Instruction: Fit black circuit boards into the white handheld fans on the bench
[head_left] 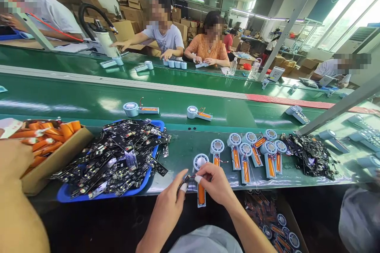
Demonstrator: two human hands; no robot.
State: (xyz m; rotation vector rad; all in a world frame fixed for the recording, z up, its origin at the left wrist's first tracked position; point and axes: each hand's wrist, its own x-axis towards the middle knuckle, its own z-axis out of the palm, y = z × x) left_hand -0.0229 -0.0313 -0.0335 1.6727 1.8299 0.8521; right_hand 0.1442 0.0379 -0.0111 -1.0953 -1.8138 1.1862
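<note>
My left hand (169, 203) is closed on a small dark circuit board (184, 182), most of it hidden by the fingers. Close beside it, my right hand (216, 184) pinches a thin wire at the board's end; whether it is plugged in I cannot tell. Both thumbs wear white finger covers. Just beneath the hands lies a light-blue handheld fan (201, 161), its handle uncovered to show an orange battery (202, 194). Several more such fans (245, 150) lie on the bench to the right, with orange batteries in their handles.
A blue tray (63, 195) heaped with circuit boards (118, 150) stands left of my hands. Beyond it is a cardboard box (74, 146) of orange batteries, with a co-worker's arm (18, 189) over it. Fans ride the green conveyor (166, 91). More boards (311, 156) lie right.
</note>
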